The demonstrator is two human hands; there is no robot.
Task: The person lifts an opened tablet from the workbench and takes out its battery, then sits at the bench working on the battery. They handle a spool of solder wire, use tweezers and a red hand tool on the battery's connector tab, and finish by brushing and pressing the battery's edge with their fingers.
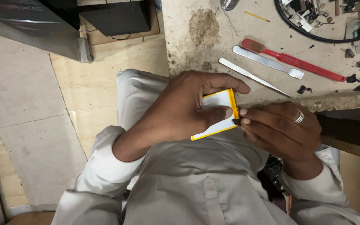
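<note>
A flat white battery (217,109) with yellow taped edges sits above my lap, just off the table (213,46) edge. My left hand (180,110) has a closed grip around it; my right hand (280,129) pinches its right edge with the fingertips (243,111). On the table lie a red toothbrush (296,61) and two metal pry tools (267,62).

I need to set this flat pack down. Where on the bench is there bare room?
Bare worktop lies between the thin metal spudger and the bench's front edge, and left of the red-handled brush around the dark stain. The top right corner, with black cable and small parts, is crowded.
</note>
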